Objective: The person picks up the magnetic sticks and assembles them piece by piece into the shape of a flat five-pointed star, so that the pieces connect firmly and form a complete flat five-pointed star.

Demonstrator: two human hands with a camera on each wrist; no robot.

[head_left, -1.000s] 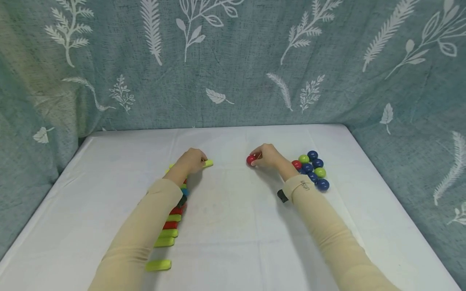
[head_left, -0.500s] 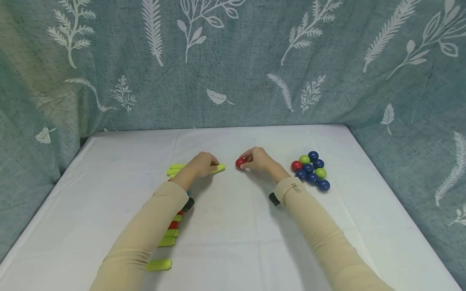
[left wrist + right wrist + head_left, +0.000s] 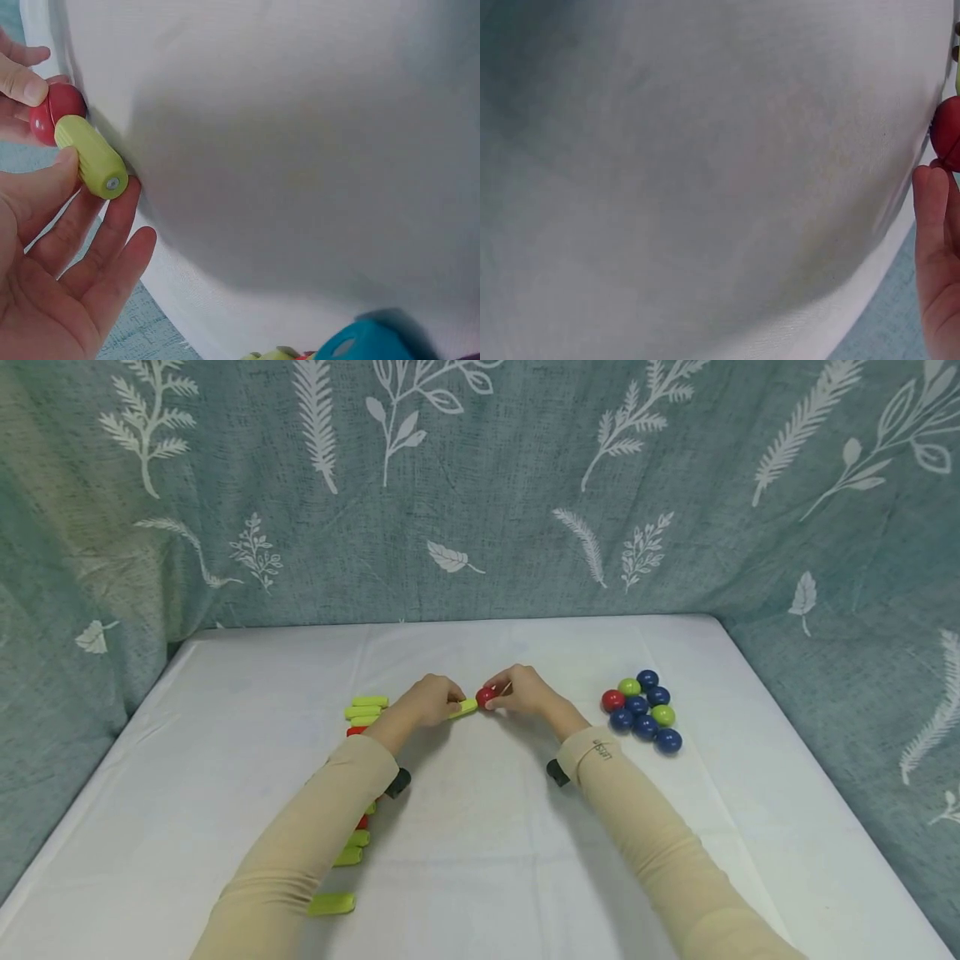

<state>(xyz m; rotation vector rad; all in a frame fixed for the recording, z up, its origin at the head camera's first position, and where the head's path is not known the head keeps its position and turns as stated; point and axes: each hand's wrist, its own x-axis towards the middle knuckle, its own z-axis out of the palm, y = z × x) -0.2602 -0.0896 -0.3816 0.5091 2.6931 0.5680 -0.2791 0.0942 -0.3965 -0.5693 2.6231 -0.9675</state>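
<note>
Item one, centre of the head view: a glossy red ball (image 3: 485, 697) with a seam, pinched by thumb and fingers of your right hand (image 3: 522, 690). Item two, just left of it: a lime-green ribbed stick (image 3: 465, 707), pinched between thumb and fingers of your left hand (image 3: 433, 700), the outer fingers fanned apart. The stick's far end seems to touch the ball; whether the two are joined you cannot tell. Risk, likeliest: the ball, round and smooth, could turn in your right-hand pinch if the stick pushes off its middle. Risk, second: the stick slants in the head view, so pressure along it could skew the contact and slide one piece off the other. Item three, left of centre: a row of lime and red sticks (image 3: 370, 701), partly hidden under your left sleeve (image 3: 300, 835); a dropped arm could scatter it. Item four, lower left: a lone lime stick (image 3: 331, 904), near that same sleeve, with the same hazard. Item five, right of centre: a cluster of blue, lime and red balls (image 3: 645, 727); a knock from your right forearm could set them rolling on the white cloth (image 3: 480, 893).
</note>
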